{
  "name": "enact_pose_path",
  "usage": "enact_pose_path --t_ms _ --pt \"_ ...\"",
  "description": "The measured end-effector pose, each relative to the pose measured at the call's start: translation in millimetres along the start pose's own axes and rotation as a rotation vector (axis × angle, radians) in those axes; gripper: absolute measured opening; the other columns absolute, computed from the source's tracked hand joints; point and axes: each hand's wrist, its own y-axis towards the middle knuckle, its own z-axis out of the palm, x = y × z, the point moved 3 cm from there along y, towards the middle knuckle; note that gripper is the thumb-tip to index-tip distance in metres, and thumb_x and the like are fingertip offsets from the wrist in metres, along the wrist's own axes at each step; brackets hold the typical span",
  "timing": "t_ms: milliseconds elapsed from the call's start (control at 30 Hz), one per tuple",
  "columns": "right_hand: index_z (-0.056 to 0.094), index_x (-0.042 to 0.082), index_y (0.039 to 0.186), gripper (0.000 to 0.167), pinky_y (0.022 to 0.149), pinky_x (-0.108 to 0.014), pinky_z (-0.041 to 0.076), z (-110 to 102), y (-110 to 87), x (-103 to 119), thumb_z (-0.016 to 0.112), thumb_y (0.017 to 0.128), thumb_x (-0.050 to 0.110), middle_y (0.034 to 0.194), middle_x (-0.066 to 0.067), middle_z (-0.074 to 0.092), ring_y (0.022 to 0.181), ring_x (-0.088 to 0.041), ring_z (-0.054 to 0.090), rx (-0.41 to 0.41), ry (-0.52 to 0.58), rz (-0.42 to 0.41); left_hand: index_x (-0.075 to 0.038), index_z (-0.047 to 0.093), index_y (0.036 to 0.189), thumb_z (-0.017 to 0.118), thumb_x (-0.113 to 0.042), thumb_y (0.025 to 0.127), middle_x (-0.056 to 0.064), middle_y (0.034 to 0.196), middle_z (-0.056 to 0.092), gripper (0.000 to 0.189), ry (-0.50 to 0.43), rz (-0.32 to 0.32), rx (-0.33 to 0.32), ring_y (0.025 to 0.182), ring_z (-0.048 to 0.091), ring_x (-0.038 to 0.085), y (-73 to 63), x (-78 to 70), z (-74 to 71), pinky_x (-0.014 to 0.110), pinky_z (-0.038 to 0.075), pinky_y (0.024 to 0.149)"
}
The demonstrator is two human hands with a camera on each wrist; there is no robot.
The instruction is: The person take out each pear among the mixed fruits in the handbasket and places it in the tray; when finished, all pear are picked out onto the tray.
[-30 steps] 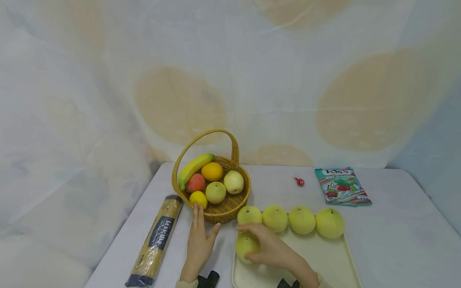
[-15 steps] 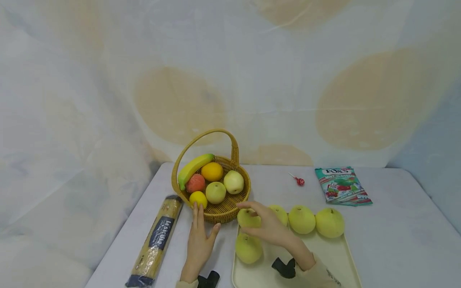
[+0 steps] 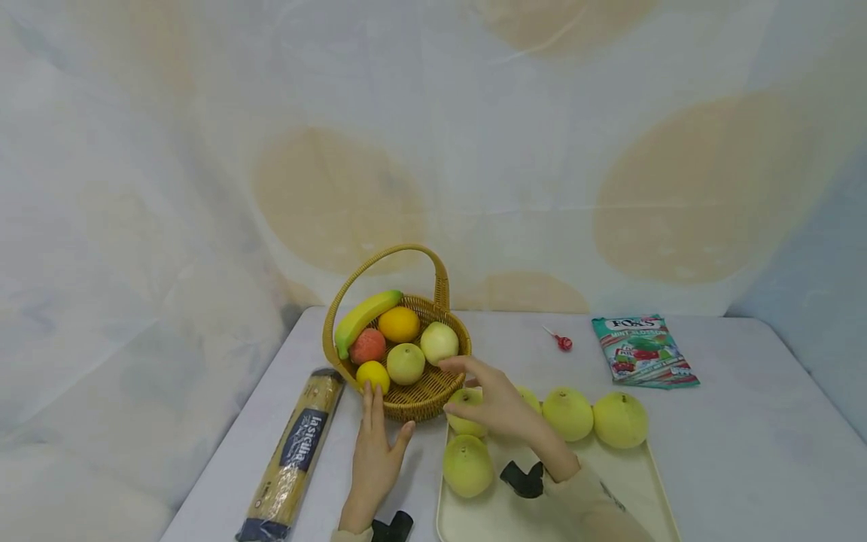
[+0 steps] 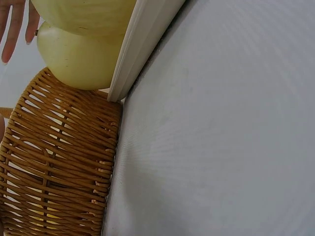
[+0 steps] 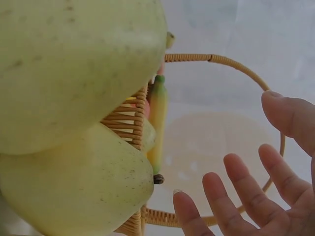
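My left hand (image 3: 376,459) lies with straight fingers at the near left rim of the wicker basket (image 3: 415,410), fingertips right by a lemon (image 3: 372,375). Over the back left corner of the cream tray (image 3: 542,519) hovers my right hand (image 3: 497,403), fingers spread and holding nothing. Below it sits a yellow-green pomelo (image 3: 464,423), partly covered by the hand. A second pomelo (image 3: 467,467) rests just nearer on the tray. In the right wrist view the fingers (image 5: 246,187) show apart from the big pomelo (image 5: 74,73).
The basket also holds a banana (image 3: 368,320), a red fruit (image 3: 368,345), an orange (image 3: 400,324) and pale round fruits (image 3: 439,343). More pomelos (image 3: 567,414) line the tray's back edge. A pasta pack (image 3: 294,452) lies left; a lollipop (image 3: 562,342) and a candy bag (image 3: 643,351) lie at the back right.
My right hand has left the nearer pomelo at the tray's left side and moved back and up, over the corner pomelo. My left hand has stayed in place.
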Motion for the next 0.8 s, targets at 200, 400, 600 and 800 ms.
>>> enact_pose_path --t_ms 200,400,600,800 --pt "0.052 0.009 0.135 0.052 0.095 -0.040 0.050 -4 9.7 -2 0.072 0.087 0.013 0.136 -0.007 0.058 0.123 -0.025 0.055 0.025 0.014 0.043 -0.004 0.017 0.155 0.062 -0.033 0.094 0.018 0.163 0.007 0.081 0.003 -0.001 0.002 0.141 0.028 0.048 0.3 1.6 0.9 0.065 0.033 0.107" --pt "0.051 0.010 0.136 0.053 0.095 -0.044 0.049 -8 19.6 -5 0.072 0.088 0.018 0.134 -0.006 0.059 0.122 -0.027 0.055 0.056 0.026 0.102 -0.004 0.017 0.155 0.062 -0.033 0.094 0.018 0.163 0.007 0.081 0.002 0.000 0.001 0.141 0.029 0.048 0.7 1.3 1.1 0.064 0.034 0.107" --pt "0.051 0.009 0.137 0.054 0.093 -0.050 0.050 -10 28.4 -4 0.071 0.089 0.024 0.129 -0.009 0.059 0.118 -0.028 0.053 0.061 0.034 0.128 -0.004 0.017 0.155 0.062 -0.033 0.094 0.018 0.163 0.007 0.081 0.002 -0.003 0.005 0.142 0.028 0.047 1.3 0.5 0.6 0.064 0.033 0.108" --pt "0.050 0.008 0.138 0.054 0.094 -0.049 0.050 -9 37.4 -7 0.070 0.090 0.021 0.135 -0.011 0.056 0.122 -0.033 0.053 0.082 0.041 0.151 -0.003 0.018 0.154 0.062 -0.033 0.094 0.019 0.163 0.008 0.081 0.006 0.005 -0.003 0.140 0.030 0.048 0.9 0.3 0.1 0.064 0.034 0.107"
